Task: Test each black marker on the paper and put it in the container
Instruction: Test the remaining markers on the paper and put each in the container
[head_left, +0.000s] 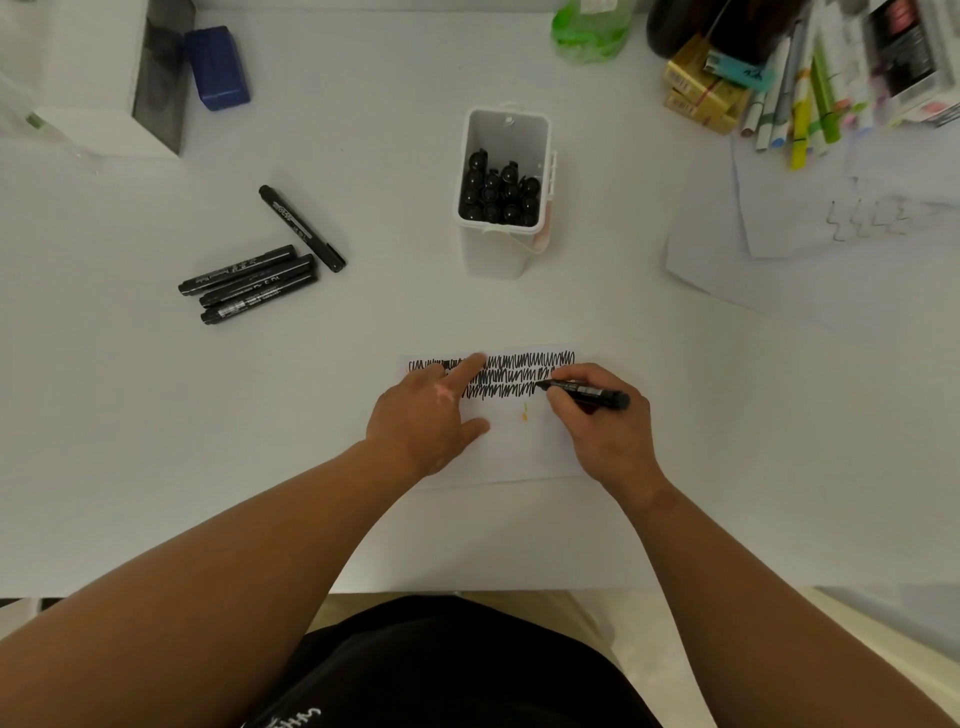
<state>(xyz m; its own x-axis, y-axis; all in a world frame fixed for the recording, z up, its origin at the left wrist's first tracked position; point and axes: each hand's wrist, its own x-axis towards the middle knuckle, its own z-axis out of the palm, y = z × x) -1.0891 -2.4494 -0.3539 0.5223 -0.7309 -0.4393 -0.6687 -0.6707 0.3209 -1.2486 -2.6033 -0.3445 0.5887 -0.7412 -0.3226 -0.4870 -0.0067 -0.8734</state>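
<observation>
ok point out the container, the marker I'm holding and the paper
container (492, 257), head view, front wall
marker (592, 392), head view, mid barrel
paper (519, 447), head view, blank lower part

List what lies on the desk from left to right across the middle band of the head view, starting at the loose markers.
Four loose black markers → white container holding capped markers → loose white sheets with faint scribbles.

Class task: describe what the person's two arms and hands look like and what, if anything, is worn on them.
Both forearms are bare to the frame's edge: no sleeves, gloves, watch or bracelets visible. No rings show on the left hand or the right hand. The left hand carries a small pale glossy patch near its knuckles.
</observation>
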